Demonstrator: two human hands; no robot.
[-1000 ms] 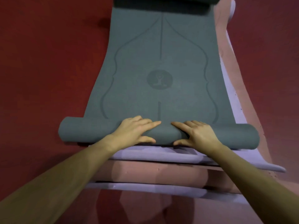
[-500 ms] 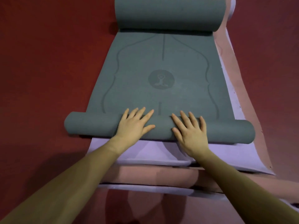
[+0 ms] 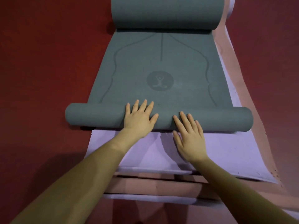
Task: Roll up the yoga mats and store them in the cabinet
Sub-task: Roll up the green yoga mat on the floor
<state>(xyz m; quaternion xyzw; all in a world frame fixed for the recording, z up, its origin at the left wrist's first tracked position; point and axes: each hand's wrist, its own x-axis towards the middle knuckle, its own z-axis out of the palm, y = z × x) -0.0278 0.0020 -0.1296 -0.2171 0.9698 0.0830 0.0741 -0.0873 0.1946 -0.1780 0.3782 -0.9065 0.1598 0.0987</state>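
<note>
Nearest the camera, two bare forearms reach forward over the stepped front edges of a stack of mats lying on the red floor (image 3: 40,78): a lilac edge at the bottom, a pink mat (image 3: 145,186) above it, and on that a lilac mat (image 3: 226,152) whose bare front part is uncovered.

The right hand (image 3: 189,138) lies flat with its fingers straight and spread; its palm rests on the lilac mat and its fingertips reach onto the near roll (image 3: 97,116) of the grey-green mat (image 3: 145,62). The left hand (image 3: 139,118) sits a little farther forward, also flat and unclenched, with palm and straight fingers pressed on top of the same roll, thumb out to the side. Neither hand curls round anything.

The near roll lies crosswise on the stack, its left end jutting past the mats over the floor. Beyond it the grey-green mat lies flat, showing curved lines and a round emblem (image 3: 160,80) with a seated figure. At its far end is a second, thicker roll (image 3: 161,13). Along the right side, strips of the lilac and pink mats show beside it.
</note>
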